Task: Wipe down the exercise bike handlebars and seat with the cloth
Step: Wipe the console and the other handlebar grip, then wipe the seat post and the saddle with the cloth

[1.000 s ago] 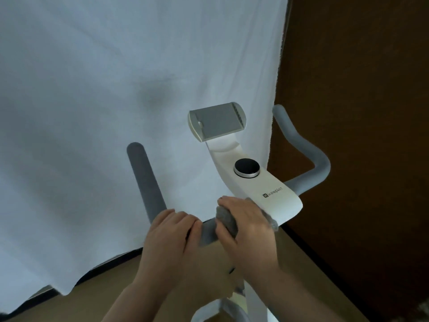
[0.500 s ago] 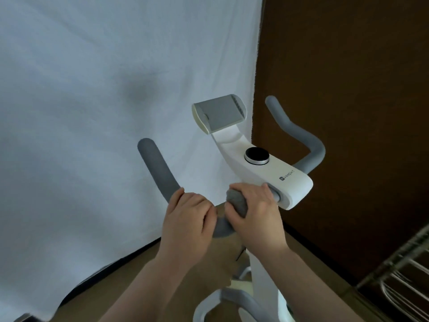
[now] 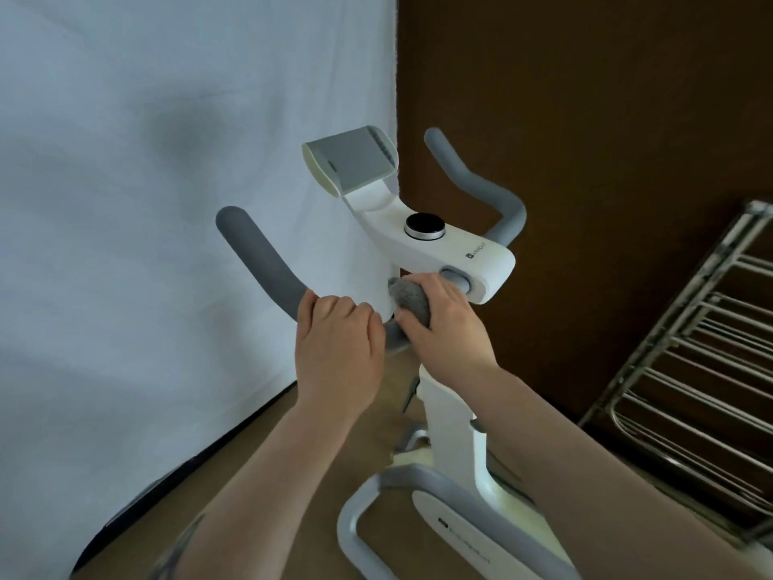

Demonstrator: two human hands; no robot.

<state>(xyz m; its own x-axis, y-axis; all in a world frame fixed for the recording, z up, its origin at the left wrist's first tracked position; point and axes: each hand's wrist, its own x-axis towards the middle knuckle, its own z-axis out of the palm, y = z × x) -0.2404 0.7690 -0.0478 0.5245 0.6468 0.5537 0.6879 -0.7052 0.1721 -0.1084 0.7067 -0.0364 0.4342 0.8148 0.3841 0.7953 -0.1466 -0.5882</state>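
The scene is seen from a single wide-angle camera worn on the head, directed forward and down. The handlebars (image 3: 267, 261) and both hands are viewed from close above and behind, at arm's length. The floor (image 3: 293, 475) is taken in below, and straight lines are bent toward the frame edges. No second view is given.

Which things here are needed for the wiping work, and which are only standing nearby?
Needed: cloth in the right hand; left handlebar, gripped by the left hand; right handlebar.
Nearby: metal rack; white sheet; tablet holder; black knob.
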